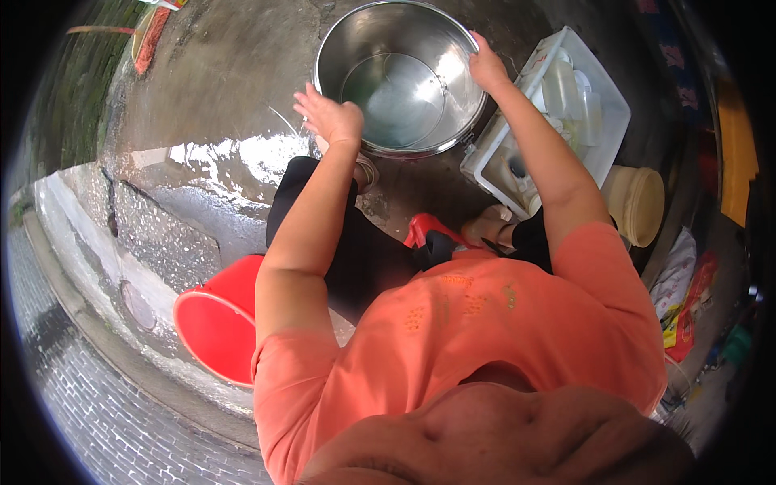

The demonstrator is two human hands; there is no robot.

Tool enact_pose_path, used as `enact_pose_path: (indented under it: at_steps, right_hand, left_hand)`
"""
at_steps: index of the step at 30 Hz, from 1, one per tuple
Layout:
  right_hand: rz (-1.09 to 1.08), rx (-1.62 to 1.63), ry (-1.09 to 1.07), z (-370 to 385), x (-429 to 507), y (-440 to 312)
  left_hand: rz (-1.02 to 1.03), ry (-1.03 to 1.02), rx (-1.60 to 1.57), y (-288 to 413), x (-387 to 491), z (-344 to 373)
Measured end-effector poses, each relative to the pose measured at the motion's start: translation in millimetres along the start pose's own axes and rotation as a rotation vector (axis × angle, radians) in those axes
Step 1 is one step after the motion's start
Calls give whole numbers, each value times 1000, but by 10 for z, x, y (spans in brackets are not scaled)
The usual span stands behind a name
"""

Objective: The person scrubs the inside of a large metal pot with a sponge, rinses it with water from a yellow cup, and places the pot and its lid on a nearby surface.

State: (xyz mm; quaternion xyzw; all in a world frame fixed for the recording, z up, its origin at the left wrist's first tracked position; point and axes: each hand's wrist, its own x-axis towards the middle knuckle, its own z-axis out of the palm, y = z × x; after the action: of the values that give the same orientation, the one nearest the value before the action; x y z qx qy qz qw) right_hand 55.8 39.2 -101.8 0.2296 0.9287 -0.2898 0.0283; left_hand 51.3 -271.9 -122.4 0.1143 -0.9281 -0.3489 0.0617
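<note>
A large round stainless-steel pot (394, 100) stands in front of me on the wet ground, with its mouth towards me. Shallow clear liquid seems to cover its bottom. My left hand (330, 118) is at the pot's left rim with the fingers spread; whether it touches the rim is hard to tell. My right hand (487, 66) holds the rim at the upper right. A metal latch (468, 138) shows on the pot's near right side.
A white plastic crate (609, 115) with several containers stands at the right, beside a beige bucket (644, 206). A red bucket (212, 327) lies tilted at the lower left. A broom with red bristles (151, 39) lies at the upper left. Plastic bags (685, 291) are at the right.
</note>
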Motion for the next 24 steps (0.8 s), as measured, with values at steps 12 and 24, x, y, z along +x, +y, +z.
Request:
enact_pose_path:
  at_steps: [12, 24]
  right_hand:
    - [140, -375, -33, -95, 153, -276]
    - [87, -303, -21, -129, 206, -289]
  left_hand:
    - [139, -836, 253, 484, 602, 2258]
    - [302, -847, -178, 144, 80, 3385]
